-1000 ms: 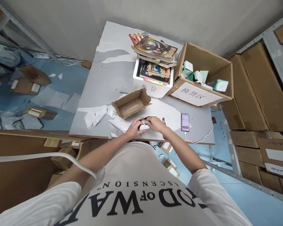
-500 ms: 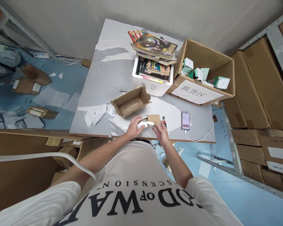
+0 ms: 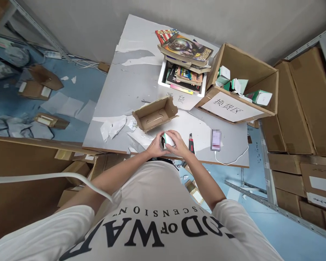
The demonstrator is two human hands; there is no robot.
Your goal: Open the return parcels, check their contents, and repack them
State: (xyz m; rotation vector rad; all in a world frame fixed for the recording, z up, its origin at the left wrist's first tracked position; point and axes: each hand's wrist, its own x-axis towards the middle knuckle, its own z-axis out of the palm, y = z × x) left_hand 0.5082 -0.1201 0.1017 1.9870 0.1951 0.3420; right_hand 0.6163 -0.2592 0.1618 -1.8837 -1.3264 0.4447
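Near the table's front edge, a small white box with green edging is held between my two hands. My left hand is closed around its left side, where a dark patch shows. The fingers of my right hand curl over its top and right side. Much of the box is hidden by the fingers. To the right of my hands lies a red and black utility knife. Just beyond them an open brown cardboard box rests on the table.
Crumpled white paper lies at the left. A phone with a white cable sits right. Behind stand a white bin stacked with books and a large carton holding green-and-white boxes. Cartons line the shelf at right.
The small box has been turned in my hands, and its open brown cardboard flap no longer shows. My right hand has moved off the knife's side onto the box. The view has shifted slightly.
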